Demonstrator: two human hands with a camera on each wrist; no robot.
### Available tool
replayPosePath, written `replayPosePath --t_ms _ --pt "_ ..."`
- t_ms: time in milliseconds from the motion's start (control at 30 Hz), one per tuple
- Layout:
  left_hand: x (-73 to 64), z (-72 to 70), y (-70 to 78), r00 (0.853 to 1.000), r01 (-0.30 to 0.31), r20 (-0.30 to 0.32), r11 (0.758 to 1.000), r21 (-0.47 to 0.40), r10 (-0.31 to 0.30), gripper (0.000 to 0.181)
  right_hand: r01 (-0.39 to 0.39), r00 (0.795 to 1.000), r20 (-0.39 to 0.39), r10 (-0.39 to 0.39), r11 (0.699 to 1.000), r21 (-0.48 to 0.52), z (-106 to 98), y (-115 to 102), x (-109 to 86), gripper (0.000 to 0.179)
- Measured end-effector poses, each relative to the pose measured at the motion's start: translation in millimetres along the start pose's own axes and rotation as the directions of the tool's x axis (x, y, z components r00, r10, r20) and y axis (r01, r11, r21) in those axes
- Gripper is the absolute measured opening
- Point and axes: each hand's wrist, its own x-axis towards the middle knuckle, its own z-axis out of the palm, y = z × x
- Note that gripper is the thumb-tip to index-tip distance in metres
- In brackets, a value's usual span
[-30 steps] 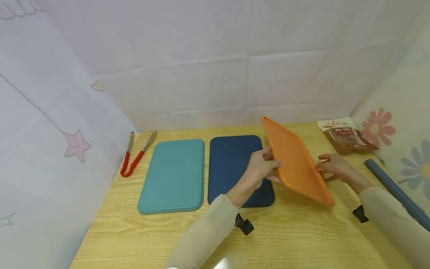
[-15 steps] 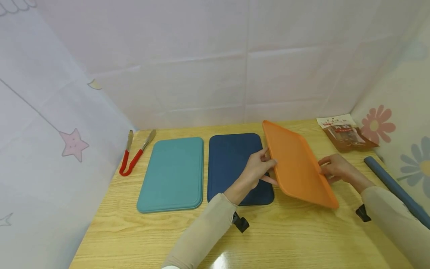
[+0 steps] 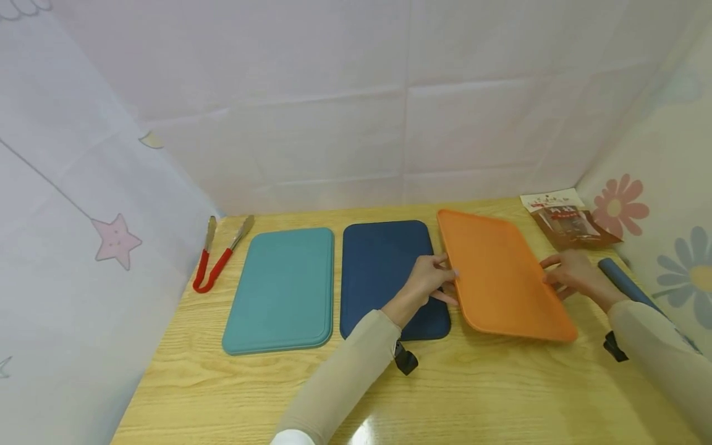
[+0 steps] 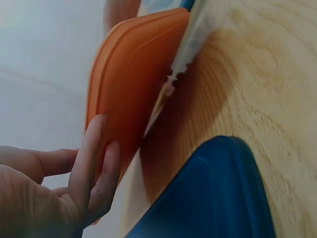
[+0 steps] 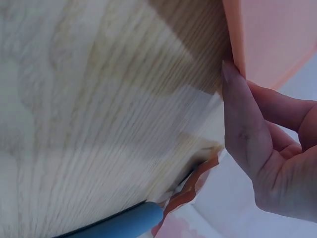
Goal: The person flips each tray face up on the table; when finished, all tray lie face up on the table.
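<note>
Pinching opposite long edges of the orange tray point(image 3: 503, 278), the left hand point(image 3: 427, 283) gripped the edge nearer the navy tray point(image 3: 375, 275) and the right hand point(image 3: 578, 275) the edge farther from it. The orange tray stretched between both grips, tilted, just right of the navy tray, its rim thin, its corners rounded. Left of the navy tray lay a smooth teal tray point(image 3: 280, 290), then red-handled metal tongs point(image 3: 220, 264). Beneath the navy tray spread a grainy wooden table point(image 3: 222, 395); well to its right lay a glossy brown packet point(image 3: 567, 225).
</note>
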Motion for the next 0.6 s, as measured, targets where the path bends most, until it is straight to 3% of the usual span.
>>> replayPosePath --t_ms 333,600 --pt "24.3 15.7 -6.9 0.997 0.049 -0.067 0.995 0.088 -0.043 0.052 -0.014 0.999 -0.037 0.012 0.998 -0.057 -12 8 10.1 0.057" --pt "35.6 25.9 -15.2 0.994 0.034 -0.110 0.983 0.178 -0.014 0.036 -0.014 0.994 -0.112 -0.003 0.988 -0.151 -16 9 14.6 0.048"
